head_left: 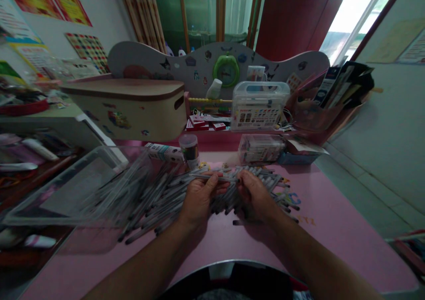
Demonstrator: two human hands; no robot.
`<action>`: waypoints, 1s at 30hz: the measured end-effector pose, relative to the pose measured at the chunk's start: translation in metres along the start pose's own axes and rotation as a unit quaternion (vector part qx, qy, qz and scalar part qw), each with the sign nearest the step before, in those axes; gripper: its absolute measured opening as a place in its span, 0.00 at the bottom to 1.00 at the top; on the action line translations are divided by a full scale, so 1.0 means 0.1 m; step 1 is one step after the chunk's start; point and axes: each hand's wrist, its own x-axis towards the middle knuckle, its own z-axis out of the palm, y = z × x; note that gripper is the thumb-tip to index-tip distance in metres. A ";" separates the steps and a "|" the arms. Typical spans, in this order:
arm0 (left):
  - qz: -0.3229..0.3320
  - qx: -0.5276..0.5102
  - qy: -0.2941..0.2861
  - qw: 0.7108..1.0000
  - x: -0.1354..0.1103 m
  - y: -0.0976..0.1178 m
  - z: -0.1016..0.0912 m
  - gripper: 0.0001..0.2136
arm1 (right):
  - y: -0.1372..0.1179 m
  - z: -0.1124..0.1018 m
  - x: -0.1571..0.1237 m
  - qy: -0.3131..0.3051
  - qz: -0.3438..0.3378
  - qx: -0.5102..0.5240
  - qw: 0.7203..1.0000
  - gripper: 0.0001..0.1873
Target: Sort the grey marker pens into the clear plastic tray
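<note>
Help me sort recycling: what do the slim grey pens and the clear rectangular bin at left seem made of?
Slim grey black-ended pens: likely plastic, perhaps glossy, given pale streaks along the barrels, though blurred.
Clear rectangular bin: probably smooth plastic, since pens show through its wall.

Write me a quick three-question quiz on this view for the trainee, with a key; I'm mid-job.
1. True or false: the green clock stands farther back than the spread of pens.
2. What is held in the left grip?
3. Fill in: from the wearer's viewpoint, the large clear bin is on the ____ side of the scene.

Key:
1. True.
2. A slim pen.
3. Left.
</note>
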 end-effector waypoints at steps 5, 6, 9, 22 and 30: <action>-0.004 0.011 0.002 1.000 -0.01 -0.04 -0.02 0.16 | -0.01 -0.03 0.01 -0.007 -0.006 -0.052 0.999 0.21; -0.004 0.012 0.003 1.000 0.00 -0.04 -0.02 0.17 | 0.00 -0.02 0.00 -0.012 0.005 -0.020 1.000 0.18; 0.002 0.010 0.006 1.000 0.01 -0.03 -0.03 0.17 | -0.01 0.00 -0.01 -0.024 0.033 0.074 0.996 0.13; 0.020 0.029 0.008 0.999 0.01 -0.07 -0.05 0.14 | 0.01 0.00 0.01 -0.009 0.054 0.043 0.998 0.11; 0.022 0.033 0.012 0.999 0.01 -0.04 -0.05 0.15 | -0.01 0.00 0.00 -0.027 0.022 0.012 0.999 0.16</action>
